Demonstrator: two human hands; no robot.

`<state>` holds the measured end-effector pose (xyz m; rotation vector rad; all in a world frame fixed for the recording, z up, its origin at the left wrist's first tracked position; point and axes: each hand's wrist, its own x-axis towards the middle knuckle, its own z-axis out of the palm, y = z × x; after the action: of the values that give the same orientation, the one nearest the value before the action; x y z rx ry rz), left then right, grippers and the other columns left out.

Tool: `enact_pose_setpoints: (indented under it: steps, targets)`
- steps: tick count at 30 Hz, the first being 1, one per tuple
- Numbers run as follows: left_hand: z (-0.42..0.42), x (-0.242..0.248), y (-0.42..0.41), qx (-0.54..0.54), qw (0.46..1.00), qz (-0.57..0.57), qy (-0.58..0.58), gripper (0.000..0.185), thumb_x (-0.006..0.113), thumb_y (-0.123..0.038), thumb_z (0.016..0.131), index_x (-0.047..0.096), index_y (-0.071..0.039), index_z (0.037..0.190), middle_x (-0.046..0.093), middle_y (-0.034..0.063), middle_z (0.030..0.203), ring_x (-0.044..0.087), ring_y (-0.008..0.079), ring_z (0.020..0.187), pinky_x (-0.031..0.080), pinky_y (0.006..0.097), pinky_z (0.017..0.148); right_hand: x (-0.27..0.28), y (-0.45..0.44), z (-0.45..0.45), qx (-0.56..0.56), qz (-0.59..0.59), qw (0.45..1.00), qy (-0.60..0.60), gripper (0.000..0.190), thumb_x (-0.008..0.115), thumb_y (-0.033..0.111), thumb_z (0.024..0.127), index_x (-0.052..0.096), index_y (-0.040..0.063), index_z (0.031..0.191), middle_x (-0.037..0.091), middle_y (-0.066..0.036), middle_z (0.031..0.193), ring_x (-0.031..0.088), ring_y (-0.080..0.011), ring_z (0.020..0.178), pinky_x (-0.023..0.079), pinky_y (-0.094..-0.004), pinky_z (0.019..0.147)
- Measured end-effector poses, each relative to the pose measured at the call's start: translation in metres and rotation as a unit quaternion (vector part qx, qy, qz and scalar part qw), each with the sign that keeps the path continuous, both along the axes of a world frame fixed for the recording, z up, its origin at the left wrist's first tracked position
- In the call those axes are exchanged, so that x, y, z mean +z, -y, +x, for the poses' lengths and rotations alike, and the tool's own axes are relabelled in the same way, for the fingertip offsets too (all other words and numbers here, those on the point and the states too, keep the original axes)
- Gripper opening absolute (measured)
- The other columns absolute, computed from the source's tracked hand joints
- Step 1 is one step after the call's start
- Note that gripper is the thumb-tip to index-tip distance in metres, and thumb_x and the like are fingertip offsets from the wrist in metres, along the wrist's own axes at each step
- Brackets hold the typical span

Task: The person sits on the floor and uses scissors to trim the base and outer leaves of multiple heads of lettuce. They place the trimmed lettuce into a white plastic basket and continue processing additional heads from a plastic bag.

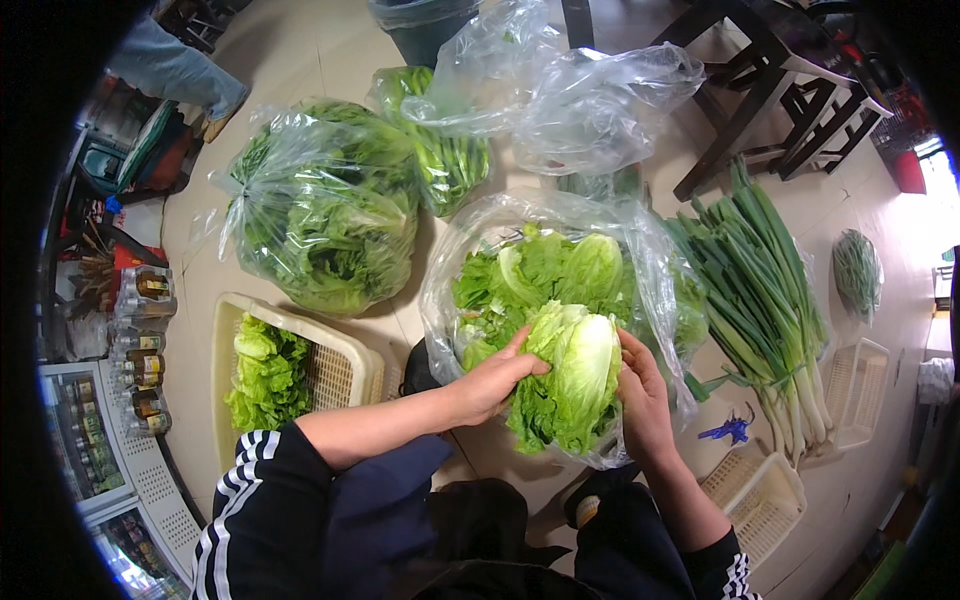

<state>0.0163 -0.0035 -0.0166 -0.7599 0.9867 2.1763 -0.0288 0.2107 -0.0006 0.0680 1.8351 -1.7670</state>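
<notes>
A head of green lettuce [574, 367] is held between my two hands above an opened clear plastic bag [442, 300]. My left hand [499, 379] grips its left side, the thumb lying over the leaves. Against its right side rests my right hand [643, 394], whose fingertips are partly hidden behind the head. More lettuce [592, 262] lies in the bag just beyond. To the left, a cream plastic basket [296, 319] holds loose lettuce leaves [266, 375].
A tied bag of leafy greens [322, 210] and a bag of long green vegetables [450, 161] lie farther off. Leeks [757, 285] are at the right, near a cream basket [765, 495]. Dark wooden stools [750, 82] stand back right; another person's leg [180, 64] shows top left.
</notes>
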Motion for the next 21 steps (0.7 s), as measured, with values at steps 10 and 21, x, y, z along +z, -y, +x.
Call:
enact_pose_setpoints:
  steps: [10,21]
  targets:
    - [0.001,0.010,-0.012,-0.109,0.926,-0.273,-0.238,0.094,0.075,-0.020,0.085,0.011,-0.001,0.150,0.045,0.0161,0.139,0.044,0.0203,0.127,0.038,0.0331,0.106,0.007,0.006,0.006,0.065,-0.022,0.998,0.009,0.085,0.065,0.024,0.090,0.012,0.001,0.152,0.040,-0.017,0.142,0.043,-0.0238,0.128,0.035,-0.0364,0.108]
    - [0.002,0.000,-0.005,-0.102,0.930,-0.275,-0.221,0.085,0.074,-0.013,0.086,0.018,0.000,0.148,0.047,0.0136,0.136,0.049,0.0182,0.122,0.040,0.0311,0.103,0.002,-0.005,0.002,0.023,-0.130,0.982,0.133,0.083,0.064,0.013,0.082,0.020,0.004,0.152,0.039,-0.015,0.144,0.039,-0.0241,0.133,0.029,-0.0353,0.111]
